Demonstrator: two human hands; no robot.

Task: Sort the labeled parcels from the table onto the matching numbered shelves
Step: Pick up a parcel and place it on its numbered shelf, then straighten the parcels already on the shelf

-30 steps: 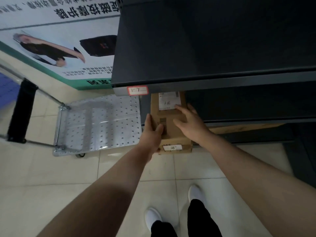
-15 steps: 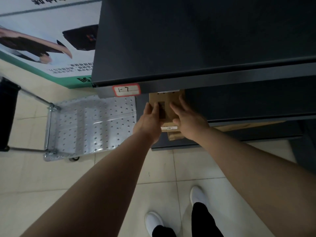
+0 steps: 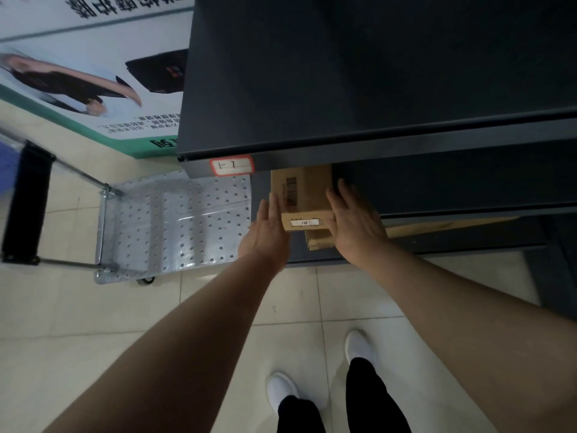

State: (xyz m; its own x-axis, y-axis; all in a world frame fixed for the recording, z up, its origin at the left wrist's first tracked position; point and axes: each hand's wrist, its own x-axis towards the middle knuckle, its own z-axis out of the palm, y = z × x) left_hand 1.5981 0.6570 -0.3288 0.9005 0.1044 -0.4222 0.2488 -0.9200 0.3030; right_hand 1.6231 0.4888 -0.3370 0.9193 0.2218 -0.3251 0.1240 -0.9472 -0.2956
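Note:
A brown cardboard parcel (image 3: 304, 195) with a barcode and a small white label lies on a lower shelf of the dark metal rack (image 3: 374, 89), its far end hidden under the shelf edge tagged "1-7" (image 3: 231, 165). My left hand (image 3: 268, 229) is beside the parcel's left side with straight fingers. My right hand (image 3: 356, 223) lies flat against the parcel's right side, fingers straight. Another brown parcel (image 3: 318, 240) shows below, partly covered by my right hand.
A metal platform trolley (image 3: 175, 223) with a black handle (image 3: 28, 201) stands on the tiled floor left of the rack. A poster (image 3: 93, 73) leans against the wall behind it. My white shoes (image 3: 281, 392) are below.
The parcel has slid deeper under the "1-7" shelf edge. Both hands have let go of it and now flank it with straight fingers.

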